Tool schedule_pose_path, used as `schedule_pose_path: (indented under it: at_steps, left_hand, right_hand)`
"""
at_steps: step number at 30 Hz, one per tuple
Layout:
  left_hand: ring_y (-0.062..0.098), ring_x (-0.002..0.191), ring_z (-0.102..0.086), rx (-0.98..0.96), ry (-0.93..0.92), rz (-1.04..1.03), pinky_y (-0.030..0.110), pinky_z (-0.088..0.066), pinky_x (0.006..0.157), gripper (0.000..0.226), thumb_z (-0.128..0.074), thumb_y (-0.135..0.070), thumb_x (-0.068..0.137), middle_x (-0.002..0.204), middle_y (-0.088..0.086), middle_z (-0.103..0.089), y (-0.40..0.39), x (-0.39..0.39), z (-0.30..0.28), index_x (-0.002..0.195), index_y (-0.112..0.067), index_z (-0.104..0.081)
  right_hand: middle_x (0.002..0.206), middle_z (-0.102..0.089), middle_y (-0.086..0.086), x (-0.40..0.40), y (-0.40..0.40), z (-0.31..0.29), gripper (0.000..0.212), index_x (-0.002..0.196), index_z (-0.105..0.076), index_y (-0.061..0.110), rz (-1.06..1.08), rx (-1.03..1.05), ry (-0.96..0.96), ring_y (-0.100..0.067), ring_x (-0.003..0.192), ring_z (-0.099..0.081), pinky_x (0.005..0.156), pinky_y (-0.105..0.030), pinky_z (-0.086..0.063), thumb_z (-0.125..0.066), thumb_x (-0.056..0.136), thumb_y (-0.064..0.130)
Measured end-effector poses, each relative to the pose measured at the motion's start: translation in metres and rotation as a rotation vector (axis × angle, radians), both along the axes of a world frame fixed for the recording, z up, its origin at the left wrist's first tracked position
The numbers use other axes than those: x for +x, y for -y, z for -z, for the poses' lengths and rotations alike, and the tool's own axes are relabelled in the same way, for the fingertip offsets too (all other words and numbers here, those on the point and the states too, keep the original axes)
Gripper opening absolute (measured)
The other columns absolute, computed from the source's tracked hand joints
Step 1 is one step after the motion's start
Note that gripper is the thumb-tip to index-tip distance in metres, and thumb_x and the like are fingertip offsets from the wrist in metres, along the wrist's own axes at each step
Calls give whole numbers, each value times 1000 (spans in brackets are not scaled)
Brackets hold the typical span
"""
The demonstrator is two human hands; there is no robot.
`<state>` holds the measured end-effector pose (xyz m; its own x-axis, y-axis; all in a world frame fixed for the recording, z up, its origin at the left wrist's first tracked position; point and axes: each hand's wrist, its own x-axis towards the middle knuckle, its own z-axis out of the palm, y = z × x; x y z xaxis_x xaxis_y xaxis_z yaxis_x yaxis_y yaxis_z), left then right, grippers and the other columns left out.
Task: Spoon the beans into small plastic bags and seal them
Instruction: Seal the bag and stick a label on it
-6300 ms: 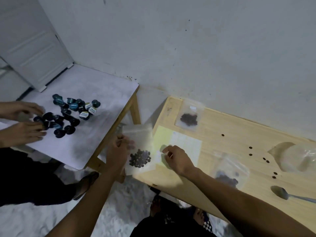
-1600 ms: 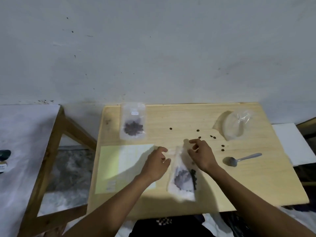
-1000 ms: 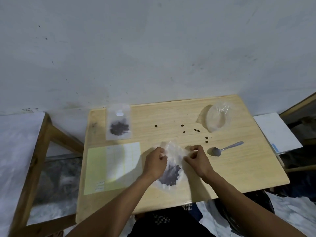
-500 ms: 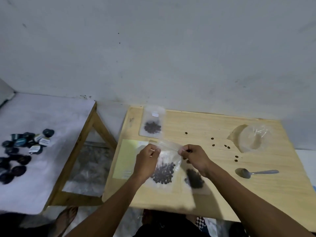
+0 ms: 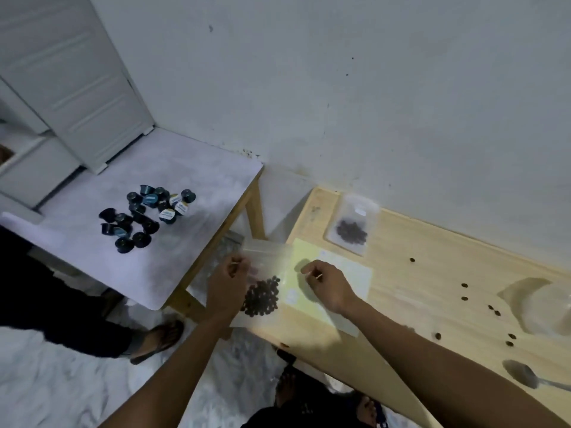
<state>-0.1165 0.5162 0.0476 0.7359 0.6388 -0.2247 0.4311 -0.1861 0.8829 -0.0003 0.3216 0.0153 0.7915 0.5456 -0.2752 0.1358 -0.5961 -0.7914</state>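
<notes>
A small clear plastic bag [image 5: 262, 296] with dark beans in its lower half hangs over the left edge of the wooden table [image 5: 401, 307]. My left hand [image 5: 228, 285] pinches its left side near the top. My right hand [image 5: 326, 285] hovers over a pale yellow sheet [image 5: 346, 273] just right of the bag, fingers curled, a small gap between it and the bag. Another filled bag [image 5: 352, 231] lies flat at the table's back. A metal spoon [image 5: 522, 375] rests near the right front. Loose beans [image 5: 463, 285] are scattered mid-table.
A large clear bag [image 5: 550, 307] sits at the right edge of view. To the left is a white-topped side table [image 5: 191, 180] with several dark coffee capsules [image 5: 145, 214]. Another person's leg and sandalled foot [image 5: 154, 338] are on the floor beside it.
The view has swung left. The bag moved left to the table's edge in my left hand. My right hand, which pinched the bag's top, has come off it.
</notes>
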Motion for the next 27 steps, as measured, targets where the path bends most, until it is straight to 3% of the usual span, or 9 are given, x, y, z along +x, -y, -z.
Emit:
schedule_pose_path:
  at_steps: [3, 8, 12, 16, 19, 22, 27]
  left_hand:
    - [26, 80, -73, -21, -37, -11, 36, -55, 65, 22, -55, -32, 100, 83, -3, -75, -23, -19, 10, 94, -14, -67]
    - [23, 77, -73, 11, 28, -86, 54, -58, 73, 37, -52, -61, 84, 83, -2, -75, -33, -41, 19, 87, -26, -64]
    - [20, 77, -73, 13, 23, -108, 54, -59, 73, 21, -57, -48, 91, 83, -4, -75, -30, -44, 16, 87, -28, -63]
    - [18, 77, -72, 9, 23, -111, 51, -58, 73, 13, -58, -34, 97, 84, -3, -75, -20, -41, 9, 86, -28, -61]
    - [18, 76, -71, 7, 25, -106, 45, -58, 72, 14, -58, -30, 98, 82, -2, -74, -14, -35, 6, 84, -28, -61]
    - [16, 75, -69, 4, 25, -98, 38, -57, 70, 14, -58, -29, 98, 81, -2, -72, -7, -27, 2, 84, -27, -61]
    - [17, 62, -59, -58, 51, -30, 30, -47, 57, 14, -56, -30, 99, 73, 6, -65, 7, -4, -4, 89, -22, -62]
  right_hand:
    - [109, -60, -11, -6, -13, 15, 28, 118, -65, 15, -266, -173, 170, -26, 97, -61, 80, -24, -39, -49, 95, 15]
    - [120, -54, -7, -11, -25, 20, 37, 129, -62, 25, -464, -362, 364, -28, 110, -55, 86, -35, -48, -50, 95, 21]
    - [115, -54, -5, -11, -29, 23, 27, 117, -63, 22, -488, -416, 437, -29, 106, -56, 78, -35, -49, -50, 93, 21]
    - [108, -54, -4, -7, -33, 22, 16, 104, -59, 17, -484, -380, 370, -27, 99, -55, 73, -32, -44, -51, 91, 18]
    - [91, -56, 6, -6, -26, 17, 8, 94, -54, 20, -404, -253, 235, -17, 82, -54, 69, -29, -42, -50, 91, 14]
    - [69, -55, 9, -3, -10, 9, 9, 88, -54, 16, -191, -80, 98, -5, 59, -47, 57, -16, -37, -52, 92, 9]
    - [73, -55, 5, 9, 15, -9, 18, 86, -61, 17, 118, 172, -50, -13, 64, -48, 66, -28, -40, -52, 94, 4]
